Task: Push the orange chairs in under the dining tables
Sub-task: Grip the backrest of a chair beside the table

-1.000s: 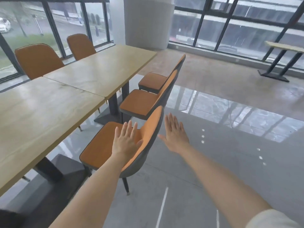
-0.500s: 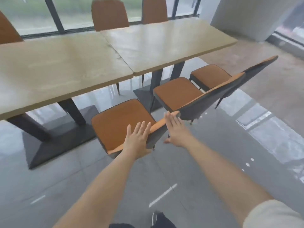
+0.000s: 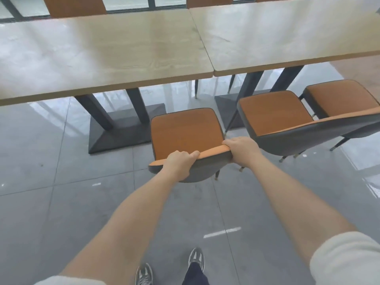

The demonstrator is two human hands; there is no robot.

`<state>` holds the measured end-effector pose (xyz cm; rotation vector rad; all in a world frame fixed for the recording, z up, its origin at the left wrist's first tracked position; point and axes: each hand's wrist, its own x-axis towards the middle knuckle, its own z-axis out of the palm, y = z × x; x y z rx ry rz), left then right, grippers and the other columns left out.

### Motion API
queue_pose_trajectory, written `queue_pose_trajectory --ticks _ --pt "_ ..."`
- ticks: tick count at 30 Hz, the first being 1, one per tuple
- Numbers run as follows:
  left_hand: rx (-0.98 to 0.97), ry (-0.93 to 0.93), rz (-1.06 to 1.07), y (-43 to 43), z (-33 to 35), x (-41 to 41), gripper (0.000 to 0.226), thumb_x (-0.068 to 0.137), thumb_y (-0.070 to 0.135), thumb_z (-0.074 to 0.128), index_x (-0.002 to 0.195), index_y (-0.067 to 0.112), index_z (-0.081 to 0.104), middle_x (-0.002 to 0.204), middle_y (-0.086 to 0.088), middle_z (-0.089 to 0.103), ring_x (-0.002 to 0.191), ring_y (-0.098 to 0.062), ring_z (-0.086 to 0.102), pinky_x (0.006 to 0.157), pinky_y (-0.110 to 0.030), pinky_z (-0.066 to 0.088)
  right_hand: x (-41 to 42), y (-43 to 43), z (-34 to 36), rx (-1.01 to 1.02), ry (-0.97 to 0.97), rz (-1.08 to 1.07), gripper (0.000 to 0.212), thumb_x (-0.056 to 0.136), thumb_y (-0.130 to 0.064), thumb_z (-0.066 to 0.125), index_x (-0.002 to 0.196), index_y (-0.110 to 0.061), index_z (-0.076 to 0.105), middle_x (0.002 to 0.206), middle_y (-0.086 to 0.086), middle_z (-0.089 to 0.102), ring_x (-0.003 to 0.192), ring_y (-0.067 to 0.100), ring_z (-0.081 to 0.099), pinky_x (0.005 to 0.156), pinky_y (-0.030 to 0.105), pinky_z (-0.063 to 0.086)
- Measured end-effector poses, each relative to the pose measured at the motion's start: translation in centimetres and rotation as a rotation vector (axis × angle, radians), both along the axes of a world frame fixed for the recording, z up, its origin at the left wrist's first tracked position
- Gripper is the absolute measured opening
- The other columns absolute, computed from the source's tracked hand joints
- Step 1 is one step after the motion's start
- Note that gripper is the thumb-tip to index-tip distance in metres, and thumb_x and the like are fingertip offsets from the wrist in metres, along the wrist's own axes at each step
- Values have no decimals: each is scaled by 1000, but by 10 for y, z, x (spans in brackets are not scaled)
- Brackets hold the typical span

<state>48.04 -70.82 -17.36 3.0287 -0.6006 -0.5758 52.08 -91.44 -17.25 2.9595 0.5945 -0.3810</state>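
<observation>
Head view, looking down and forward.

- Both arms reach out to the near chair (image 3: 185, 130). The left hand (image 3: 181, 159) is curled over the top edge of its backrest, left of centre. The right hand (image 3: 241, 149) grips the same edge at its right corner. Both hands hold the chair and nothing else.
- The near chair stands on the grey tiled floor (image 3: 61, 202), its orange seat facing the left table (image 3: 102, 54) near that table's right end, close to the seam with the right table (image 3: 287, 31). The whole seat shows, so I judge it not yet under the top.
- The dark pedestal base (image 3: 123, 128) of the left table lies just left of the seat's far corner. From this angle I cannot tell whether they touch.
- To the right, a second chair (image 3: 271, 112) and a third chair (image 3: 341, 97) also stand pulled out, facing the right table. Backs of far-side chairs (image 3: 74, 6) show beyond the tables.
- The person's shoes (image 3: 195, 256) are well behind the chair.

Step in hand: grip taken on the first chair, with the push about to begin or barely begun.

Next move, as I read it: an even, straight shove away from the body with both hands, keeping the legs right of the pedestal base until the seat slides under the top. Two more chairs wait on the right.
</observation>
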Motion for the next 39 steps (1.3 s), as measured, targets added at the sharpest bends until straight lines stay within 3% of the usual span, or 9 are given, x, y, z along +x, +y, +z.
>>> queue_pose_trajectory --ticks 4,7,17,20,22,24,26,29,39 --pt "40 -4 -58 27 1 -11 45 85 2 46 128 15 39 102 -14 64 87 -35 60 70 -38 47 -19 22 3 9 -13 65 28 88 -26 53 111 -12 56 105 6 63 97 27 60 67 29 39" --pt "55 0 -92 51 3 -21 45 85 1 46 128 15 40 101 -13 65 88 -34 60 77 -39 49 -40 45 3 36 -27 57 26 88 -23 51 110 -11 58 105 6 65 97 27 61 69 30 41" --pt "88 -23 -201 164 0 -56 46 85 2 46 129 17 42 98 -13 66 88 -32 62 70 -37 49 -114 157 -4 92 -53 -76 25 89 -20 51 110 -11 61 107 7 66 98 27 61 75 30 44" --pt "99 -21 -200 205 0 -69 41 85 1 46 124 14 44 98 -13 67 88 -32 62 68 -37 47 -126 197 -9 160 -83 -78 22 87 -15 53 104 -7 64 100 12 68 91 31 63 70 32 43" --pt "110 -22 -189 232 2 -77 40 85 0 46 123 13 44 99 -13 66 90 -33 62 68 -36 44 -131 224 -9 208 -169 -39 15 81 -8 56 91 -5 67 85 13 69 77 32 66 60 30 40" --pt "123 -26 -175 257 3 -86 41 84 -1 45 123 12 44 101 -14 66 91 -34 61 67 -36 41 -136 251 -8 218 -253 15 5 59 -9 65 64 -9 65 56 7 64 47 27 63 41 26 40" --pt "127 -24 -143 281 4 -93 41 84 -1 45 122 13 44 101 -15 65 92 -35 60 67 -36 40 -136 273 -9 212 -228 46 18 43 -10 76 52 -15 61 43 0 57 32 22 55 31 21 37" --pt "135 -13 -84 315 4 -103 39 83 -1 45 120 13 45 101 -15 65 91 -35 60 67 -36 41 -134 306 -10 239 -161 92 32 32 -7 87 50 -16 62 41 -2 57 30 19 52 31 17 36" --pt "113 -10 123 418 -5 -125 35 85 0 45 116 16 46 98 -11 66 87 -32 62 75 -39 52 -120 411 -17 270 -131 248 34 32 -6 87 51 -17 61 40 -2 56 29 18 51 31 18 36"
